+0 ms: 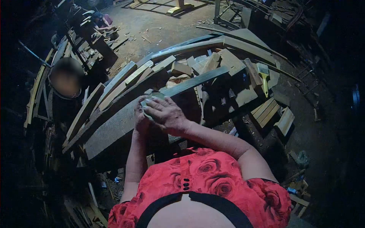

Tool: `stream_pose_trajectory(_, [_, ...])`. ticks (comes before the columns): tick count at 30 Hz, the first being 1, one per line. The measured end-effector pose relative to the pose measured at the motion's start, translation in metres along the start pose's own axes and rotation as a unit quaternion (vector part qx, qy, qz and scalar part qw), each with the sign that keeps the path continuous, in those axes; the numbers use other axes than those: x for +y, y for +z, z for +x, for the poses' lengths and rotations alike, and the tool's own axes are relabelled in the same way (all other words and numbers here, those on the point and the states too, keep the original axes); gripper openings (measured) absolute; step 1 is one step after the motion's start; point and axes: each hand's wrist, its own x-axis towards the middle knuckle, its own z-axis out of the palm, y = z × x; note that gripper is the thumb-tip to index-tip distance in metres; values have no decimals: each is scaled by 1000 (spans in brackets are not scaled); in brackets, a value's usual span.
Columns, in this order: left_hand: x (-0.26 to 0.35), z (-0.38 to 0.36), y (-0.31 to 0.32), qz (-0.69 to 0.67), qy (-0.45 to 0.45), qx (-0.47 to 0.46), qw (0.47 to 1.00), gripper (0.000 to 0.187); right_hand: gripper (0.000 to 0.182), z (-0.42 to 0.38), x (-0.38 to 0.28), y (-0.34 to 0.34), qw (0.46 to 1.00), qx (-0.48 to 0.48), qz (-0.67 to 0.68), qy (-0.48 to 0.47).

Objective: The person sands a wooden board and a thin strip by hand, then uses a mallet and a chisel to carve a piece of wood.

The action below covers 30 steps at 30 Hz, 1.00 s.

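Note:
Both my hands meet at a small pale block (157,97) above the long wooden bench beam (114,131). My left hand (141,117) is wrapped round the block's left side, its fingers partly hidden. Over the block's top and right side lies my right hand (165,114), fingers bent and pressed on it. A grey-green wooden strip (199,81) slants up to the right just beyond my hands. Wooden pieces (181,68) are heaped behind it.
A yellow-handled brush (263,78) lies on the right of the wood pile. Short planks (265,112) and a block (284,121) are at the lower right. Another person (66,78) is at the left; one more (104,21) is farther back.

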Motion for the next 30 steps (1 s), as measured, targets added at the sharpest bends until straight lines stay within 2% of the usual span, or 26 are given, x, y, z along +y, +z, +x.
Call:
stream_pose_trajectory(1, [3,1,-1,0,0,1,1000,36,37,0,8,-6,1000,-14,2,7])
stream_pose_trajectory(2, [8,4,-4,93,15,-41,995,37,34,2,20,-14,1000,-29,3,10])
stream_pose_trajectory(3, [12,6,-6,186,29,-79,979,38,29,-3,58,-14,997,6,83,7])
stream_pose_trajectory(4, [13,5,-6,183,32,-76,980,38,25,-13,94,-23,999,24,-39,23])
stream_pose_trajectory(5, [12,4,-5,189,29,-57,980,38,25,-23,124,-41,996,79,-30,8])
stream_pose_trajectory(6, [11,4,-4,194,27,-40,980,38,29,-57,189,-41,991,55,-1,125])
stream_pose_trajectory(7, [10,5,-4,190,26,-39,981,38,33,-46,175,-84,971,-20,-141,194])
stream_pose_trajectory(8, [11,8,-6,212,29,-44,976,38,35,-62,202,-86,950,-7,-156,269])
stream_pose_trajectory(9, [12,10,-7,235,32,-50,970,38,37,-63,210,-96,942,-32,-156,294])
stream_pose_trajectory(13, [13,9,-7,176,32,-77,981,35,40,-69,209,-94,918,-44,-207,335])
stream_pose_trajectory(15, [13,8,-2,42,5,-55,998,32,42,-68,208,-92,910,-47,-192,364])
stream_pose_trajectory(16, [14,5,-1,43,3,-52,998,32,42,-71,208,-88,910,-50,-189,365])
stream_pose_trajectory(18, [17,5,5,121,15,-38,992,28,38,-69,211,-82,911,-1,-232,341])
stream_pose_trajectory(20, [12,9,2,120,26,-40,992,28,31,-53,181,-73,941,22,-120,316])
stream_pose_trajectory(21, [10,10,1,119,36,-38,992,28,24,-48,163,-56,966,50,-107,228])
stream_pose_trajectory(22, [10,10,0,119,34,-40,991,28,23,-29,125,-50,978,17,-87,187])
stream_pose_trajectory(23, [11,10,-1,116,22,-37,992,29,27,-24,102,-30,992,42,-72,92])
stream_pose_trajectory(24, [10,9,-1,112,10,-32,993,31,32,-23,74,-14,990,41,-119,63])
stream_pose_trajectory(25, [7,9,-3,111,9,-32,993,31,34,-12,33,-30,983,-22,-184,14])
stream_pose_trajectory(26, [3,10,-6,110,34,-45,992,33,34,-11,31,-32,983,-22,-183,14])
stream_pose_trajectory(28, [2,9,-7,108,59,-58,991,36,33,-11,33,-35,996,-47,-75,28])
stream_pose_trajectory(29, [2,8,-6,115,63,-54,990,39,32,-20,68,-25,999,32,-25,6])
stream_pose_trajectory(30, [2,8,-6,121,67,-50,989,42,31,-21,95,-41,999,25,-25,-28])
